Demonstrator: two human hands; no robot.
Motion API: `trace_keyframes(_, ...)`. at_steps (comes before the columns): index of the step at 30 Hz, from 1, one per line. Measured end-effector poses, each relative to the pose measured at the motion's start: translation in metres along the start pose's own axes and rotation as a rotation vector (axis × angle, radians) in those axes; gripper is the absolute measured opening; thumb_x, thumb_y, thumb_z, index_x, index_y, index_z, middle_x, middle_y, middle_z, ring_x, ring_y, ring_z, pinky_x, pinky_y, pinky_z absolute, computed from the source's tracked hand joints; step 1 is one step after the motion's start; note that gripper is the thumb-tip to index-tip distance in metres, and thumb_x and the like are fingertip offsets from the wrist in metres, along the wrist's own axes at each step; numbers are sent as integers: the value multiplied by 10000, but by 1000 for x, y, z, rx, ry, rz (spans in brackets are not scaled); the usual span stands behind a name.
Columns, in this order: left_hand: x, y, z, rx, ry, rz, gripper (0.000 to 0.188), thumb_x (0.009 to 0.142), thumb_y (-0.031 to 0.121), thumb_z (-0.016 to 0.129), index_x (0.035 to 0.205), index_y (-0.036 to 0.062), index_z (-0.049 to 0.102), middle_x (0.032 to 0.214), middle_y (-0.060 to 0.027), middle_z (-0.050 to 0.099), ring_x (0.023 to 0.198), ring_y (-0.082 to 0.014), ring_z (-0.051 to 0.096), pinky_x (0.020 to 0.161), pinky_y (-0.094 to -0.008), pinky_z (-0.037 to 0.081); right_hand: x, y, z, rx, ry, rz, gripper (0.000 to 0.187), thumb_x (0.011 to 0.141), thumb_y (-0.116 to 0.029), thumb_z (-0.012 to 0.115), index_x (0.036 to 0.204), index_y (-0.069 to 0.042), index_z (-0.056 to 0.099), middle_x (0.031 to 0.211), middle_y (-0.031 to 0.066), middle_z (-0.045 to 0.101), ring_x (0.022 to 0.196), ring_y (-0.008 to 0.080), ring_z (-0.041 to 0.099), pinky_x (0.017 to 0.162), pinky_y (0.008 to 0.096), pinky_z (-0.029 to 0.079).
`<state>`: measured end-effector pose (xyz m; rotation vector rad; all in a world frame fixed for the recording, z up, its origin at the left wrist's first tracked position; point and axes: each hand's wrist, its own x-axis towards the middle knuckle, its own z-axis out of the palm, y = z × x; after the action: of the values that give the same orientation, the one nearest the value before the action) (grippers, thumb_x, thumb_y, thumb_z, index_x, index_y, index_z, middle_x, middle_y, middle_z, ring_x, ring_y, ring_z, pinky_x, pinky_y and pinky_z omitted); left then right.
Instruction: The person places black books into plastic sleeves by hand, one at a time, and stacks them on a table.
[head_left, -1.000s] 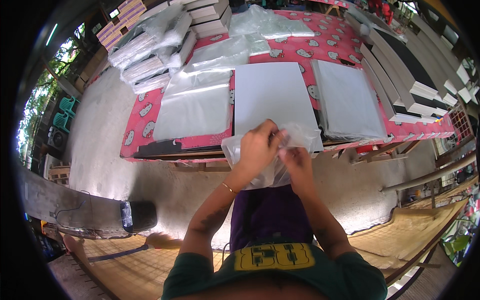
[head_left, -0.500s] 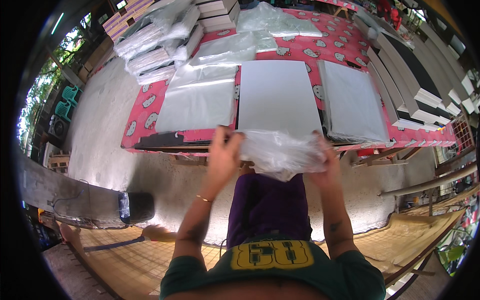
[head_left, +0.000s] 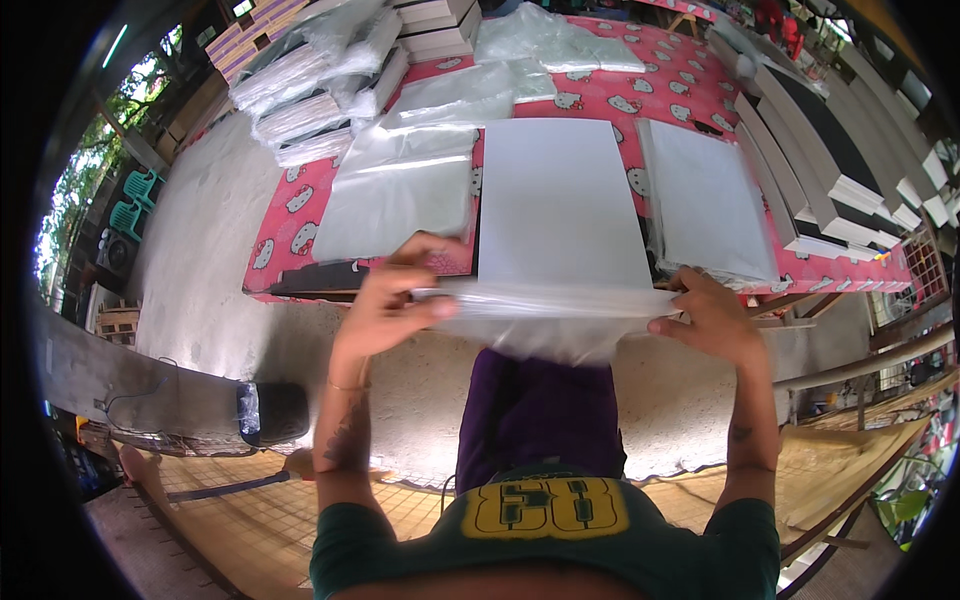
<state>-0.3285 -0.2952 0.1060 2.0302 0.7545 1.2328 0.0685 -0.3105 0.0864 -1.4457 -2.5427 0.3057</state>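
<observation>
A clear plastic bag (head_left: 560,335) is stretched sideways between my two hands at the near edge of the table. My left hand (head_left: 395,300) holds its left end between thumb and fingers. At the other end, my right hand (head_left: 718,320) has its thumb below and fingers above the plastic. Just beyond lies a white rectangular sheet or board (head_left: 562,200), its near edge meeting the bag; whether that edge is inside cannot be told. Flat clear bags (head_left: 400,190) lie to the left of it, and a plastic-covered white stack (head_left: 708,205) to the right.
A pink patterned cloth (head_left: 300,200) covers the table. Plastic-wrapped stacks (head_left: 315,85) rise at the back left, more clear bags (head_left: 550,45) lie at the back, and thick white-and-black stacks (head_left: 820,160) line the right. A broom (head_left: 240,487) lies behind me at left.
My hands have moved apart, pulling the bunched bag into a wide, taut strip. The bag now meets the near edge of the white sheet.
</observation>
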Motion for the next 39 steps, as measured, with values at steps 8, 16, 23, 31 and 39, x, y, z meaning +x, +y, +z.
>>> trace_keyframes(8, -29, -14, 59, -317, -451, -207, 379, 886, 309, 643, 1114, 13, 579, 1072, -183, 640, 771, -271, 624, 732, -380, 501, -23, 8, 63, 1788, -93, 41, 541, 907, -463, 536, 1157, 16, 541, 995, 168, 639, 848, 241, 647, 750, 345, 530)
trace_keyframes(16, -78, -48, 69, -784, -85, -915, 504, 930, 406, 520, 1250, 17, 497, 1153, -141, 602, 1067, -274, 595, 929, -448, 487, -35, -3, 78, 2200, 170, 445, 400, 863, -307, 662, 1106, 2, 585, 866, 86, 645, 745, 189, 644, 695, 319, 540)
trace_keyframes(23, -73, -55, 49, -1167, 63, -719, 273, 874, 132, 591, 1112, 1, 569, 947, -105, 617, 833, -217, 627, 778, -399, 529, -50, 17, 129, 1771, -39, 324, 509, 858, -353, 600, 1186, 28, 523, 861, 94, 636, 723, 278, 620, 728, 397, 509)
trace_keyframes(31, -74, -70, 66, -820, 331, -705, 232, 819, 13, 481, 1032, 54, 563, 872, -58, 599, 724, -99, 560, 604, -237, 445, -36, 27, 121, 1541, 146, 272, 402, 808, -145, 573, 1173, 13, 516, 855, 72, 607, 715, 158, 592, 658, 299, 487)
trace_keyframes(39, -62, -77, 119, -138, 655, -600, 346, 914, 71, 498, 1238, -46, 517, 898, -57, 613, 785, -70, 535, 673, -223, 447, 5, -7, 141, 849, 759, 556, 255, 921, -62, 505, 1164, -9, 557, 900, 55, 617, 688, 79, 544, 607, 247, 457)
